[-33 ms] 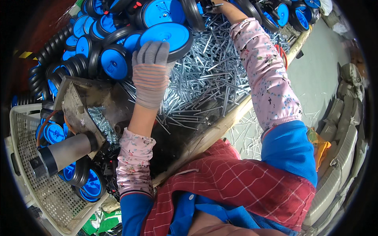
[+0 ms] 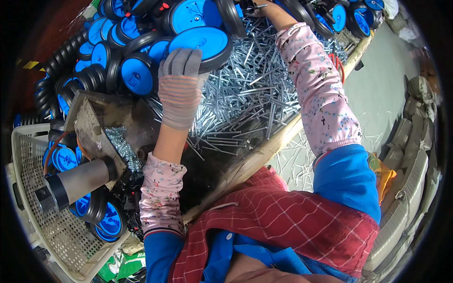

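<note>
My left hand [image 2: 181, 89], in a thin grey and orange striped glove, grips the near rim of a black-tyred wheel [image 2: 200, 45] with a flat blue disc. The wheel is tilted, its blue face up, above a heap of long metal pins [image 2: 259, 78]. At the top edge my right hand [image 2: 265, 10] is partly cut off by the picture. It is closed at a small black part [image 2: 247, 6] from which a metal pin end sticks out; the part's exact kind is unclear. Another blue-disced wheel [image 2: 196, 16] lies just behind the held one.
Many more wheels [image 2: 137, 75] are piled at the left and back. A metal hopper [image 2: 92, 122] with small shiny fasteners and a cylinder [image 2: 80, 184] stand near my left forearm. Below is a white perforated basket [image 2: 71, 250] of wheels. A wooden table edge [image 2: 245, 174] runs before me.
</note>
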The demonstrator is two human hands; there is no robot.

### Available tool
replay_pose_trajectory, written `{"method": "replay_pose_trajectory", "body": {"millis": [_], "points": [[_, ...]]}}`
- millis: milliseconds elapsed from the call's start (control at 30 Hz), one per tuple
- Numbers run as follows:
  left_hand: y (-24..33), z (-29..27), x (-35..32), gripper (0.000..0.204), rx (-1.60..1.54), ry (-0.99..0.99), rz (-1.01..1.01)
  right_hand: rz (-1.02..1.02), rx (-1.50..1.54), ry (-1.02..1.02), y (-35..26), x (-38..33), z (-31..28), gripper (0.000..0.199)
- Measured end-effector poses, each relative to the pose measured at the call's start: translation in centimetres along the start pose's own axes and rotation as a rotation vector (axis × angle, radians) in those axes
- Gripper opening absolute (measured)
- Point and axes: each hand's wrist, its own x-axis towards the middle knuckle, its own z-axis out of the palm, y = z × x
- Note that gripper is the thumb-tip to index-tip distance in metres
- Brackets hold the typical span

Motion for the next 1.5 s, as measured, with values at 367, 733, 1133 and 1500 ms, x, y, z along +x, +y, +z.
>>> {"method": "replay_pose_trajectory", "body": {"millis": [367, 733, 1133, 1500], "points": [[0.4, -0.1, -0.3, 0.044, 0.048, 0.057, 0.006, -0.083, -0.093, -0.303, -2.3, -1.0, 0.6, 0.032], [1.3, -3.0, -0.4, 0.04, 0.023, 0.076, -0.039, -0.116, -0.096, -0.51, -3.1, -2.7, 0.6, 0.032], [0.2, -3.7, -0.8, 0.036, -0.009, 0.071, -0.012, -0.277, 0.089, -0.072, 0.3, -2.2, -2.5, 0.029], [0.3, -3.3, -0.7, 0.042, 0.014, 0.092, 0.084, -0.142, 0.504, 0.057, -4.4, -11.2, -7.4, 0.016]]}}
